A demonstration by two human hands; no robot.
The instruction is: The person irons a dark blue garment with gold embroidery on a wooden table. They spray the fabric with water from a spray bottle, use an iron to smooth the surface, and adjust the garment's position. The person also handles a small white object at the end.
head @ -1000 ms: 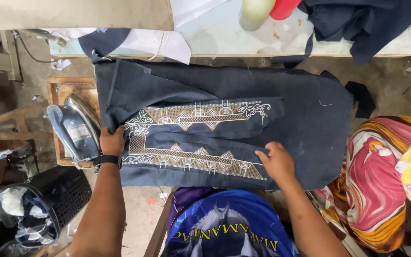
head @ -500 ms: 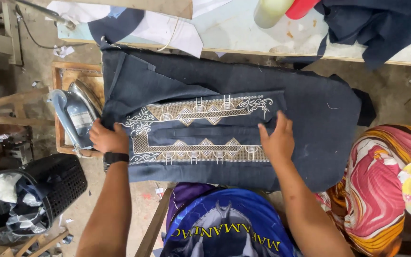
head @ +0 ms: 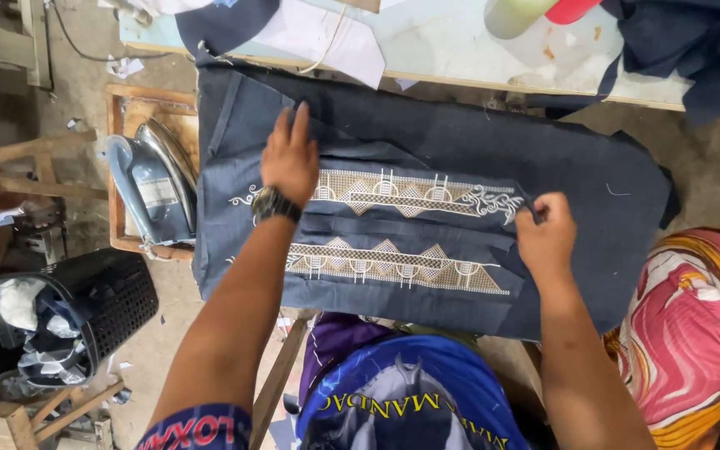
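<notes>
We see a dark navy garment (head: 427, 142) with cream geometric embroidery spread flat across a padded worktop (head: 710, 179), its folded embroidered panel lying near the front edge, close to the person's body. Two bands of embroidery (head: 414, 196) run lengthwise along that panel, one above the other, with a plain strip of cloth between them.

The left hand (head: 291, 158) lies palm down on the cloth just above the upper band, near the garment's left end. Its fingers are stretched out flat and close together, so the grip is wide and holds nothing; it only presses on the fabric. A dark wristwatch (head: 275, 202) sits on that wrist.

The right hand (head: 547, 237) is at the right end of the folded panel, beside the curled flourish that ends the upper band. Its fingers are curled in and its grip is closed on the edge of the panel, pinching the fabric there.

Left of the garment, a metal flat iron (head: 150, 187) rests on its side on a wooden stand (head: 122, 100), just beside the cloth's edge. Lower left, a black mesh basket (head: 114, 304) holds scraps of fabric. Beyond the garment, a pale table (head: 443, 54) carries more dark cloth, white pieces and a yellowish cone. At the far right we see a pink and orange patterned cloth (head: 693, 325).
</notes>
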